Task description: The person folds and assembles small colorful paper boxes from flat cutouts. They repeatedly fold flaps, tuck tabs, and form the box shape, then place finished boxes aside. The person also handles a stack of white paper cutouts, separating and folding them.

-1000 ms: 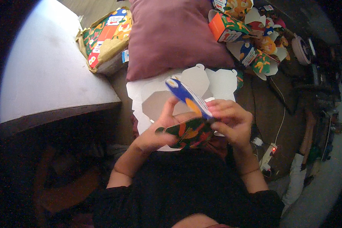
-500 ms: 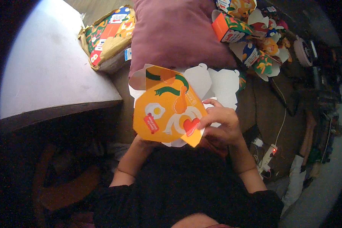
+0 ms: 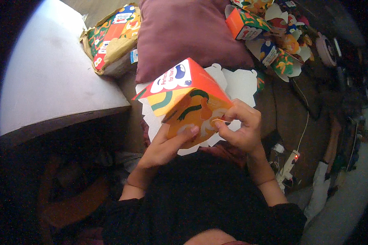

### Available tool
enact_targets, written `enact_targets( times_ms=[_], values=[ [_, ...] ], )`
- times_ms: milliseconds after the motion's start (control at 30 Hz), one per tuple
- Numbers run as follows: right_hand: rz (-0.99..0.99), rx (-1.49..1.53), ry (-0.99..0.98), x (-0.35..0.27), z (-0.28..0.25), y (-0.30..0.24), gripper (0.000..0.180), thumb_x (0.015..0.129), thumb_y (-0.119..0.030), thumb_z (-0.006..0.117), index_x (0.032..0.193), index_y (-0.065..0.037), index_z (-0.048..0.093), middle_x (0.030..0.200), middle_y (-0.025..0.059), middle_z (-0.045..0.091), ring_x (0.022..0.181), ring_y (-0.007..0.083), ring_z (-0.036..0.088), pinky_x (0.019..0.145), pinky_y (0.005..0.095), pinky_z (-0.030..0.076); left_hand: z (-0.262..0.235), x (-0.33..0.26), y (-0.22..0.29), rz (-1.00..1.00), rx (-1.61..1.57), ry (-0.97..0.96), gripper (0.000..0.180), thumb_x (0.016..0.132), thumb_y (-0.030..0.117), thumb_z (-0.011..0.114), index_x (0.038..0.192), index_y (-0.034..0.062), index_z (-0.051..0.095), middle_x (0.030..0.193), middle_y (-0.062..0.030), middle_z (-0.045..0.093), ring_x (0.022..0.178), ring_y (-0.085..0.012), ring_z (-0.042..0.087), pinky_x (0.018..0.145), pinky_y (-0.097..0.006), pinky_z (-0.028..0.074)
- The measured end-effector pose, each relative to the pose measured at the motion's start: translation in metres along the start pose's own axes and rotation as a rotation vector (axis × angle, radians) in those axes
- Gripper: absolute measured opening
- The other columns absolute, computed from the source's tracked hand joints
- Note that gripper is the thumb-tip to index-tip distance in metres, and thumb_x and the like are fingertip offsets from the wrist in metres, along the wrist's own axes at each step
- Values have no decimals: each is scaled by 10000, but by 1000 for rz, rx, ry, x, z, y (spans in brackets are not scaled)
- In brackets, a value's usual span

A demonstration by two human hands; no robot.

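A folded takeaway food carton (image 3: 206, 77), red on top and orange-yellow on the near face, is tilted between my two hands. My left hand (image 3: 167, 145) grips its lower left part, thumb pressed on the orange face and the other fingers hidden behind. At the carton's right corner, my right hand (image 3: 245, 126) is closed in a pinch on a small flap, thumb and forefinger at its pale edge. Beneath the carton lie white, unfolded carton blanks (image 3: 239, 83) with notched edges, partly covered by it and my hands.
A mauve cushion (image 3: 188, 36) lies beyond the blanks. Colourful cartons (image 3: 249, 26) are piled at the far right. A torn brown-wrapped pack (image 3: 114, 41) rests beside a white tabletop (image 3: 61, 77) on the left. A power strip (image 3: 291, 163) with a red light lies to the right.
The carton has turned and tipped, so its red side now shows above the orange face. My left thumb has come round onto that face. My right hand still pinches at the right corner.
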State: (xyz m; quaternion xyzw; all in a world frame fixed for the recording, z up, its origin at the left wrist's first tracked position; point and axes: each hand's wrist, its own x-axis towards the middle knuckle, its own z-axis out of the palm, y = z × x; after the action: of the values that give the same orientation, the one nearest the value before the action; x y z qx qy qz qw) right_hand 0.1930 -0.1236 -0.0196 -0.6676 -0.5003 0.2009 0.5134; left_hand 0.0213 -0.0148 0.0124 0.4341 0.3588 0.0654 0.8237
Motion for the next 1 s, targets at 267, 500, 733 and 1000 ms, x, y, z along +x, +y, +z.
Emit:
enact_targets(
  times_ms=[267, 500, 733, 1000],
  values=[
    [31, 246, -11, 0, 1, 3, 433, 605, -137, 819, 943, -57, 560, 912, 77, 585, 820, 160, 565, 726, 295, 481, -14, 5, 4, -137, -40, 37, 554, 757, 126, 661, 1251, 21, 434, 1078, -101, 596, 888, -187, 605, 794, -303, 498],
    [453, 739, -198, -3, 7, 2, 1148, 591, -216, 850, 1454, -95, 102, 1197, 121, 495, 1140, 239, 468, 1003, 388, 348, -6, 3, 4, 179, -117, -85, 649, 758, 118, 679, 1323, 20, 375, 1257, -128, 474, 1149, -223, 480, 917, -322, 428],
    [-24, 350, -221, 8, -2, 10, 938, 616, -290, 837, 1382, -67, 342, 1284, 158, 471, 1206, 262, 451, 1047, 371, 295, -9, 3, 0, 224, -57, -69, 640, 802, 80, 643, 1357, 47, 326, 1325, -117, 418, 1173, -216, 459, 918, -309, 416],
    [-345, -13, -234, 35, -14, 3, 321, 761, -144, 703, 1053, -26, 643, 964, 125, 674, 878, 281, 658, 775, 342, 521, -13, -2, 3, -164, 124, -185, 629, 834, 131, 582, 1378, 2, 293, 1314, -138, 445, 1197, -230, 452, 1000, -351, 358]
  ],
)
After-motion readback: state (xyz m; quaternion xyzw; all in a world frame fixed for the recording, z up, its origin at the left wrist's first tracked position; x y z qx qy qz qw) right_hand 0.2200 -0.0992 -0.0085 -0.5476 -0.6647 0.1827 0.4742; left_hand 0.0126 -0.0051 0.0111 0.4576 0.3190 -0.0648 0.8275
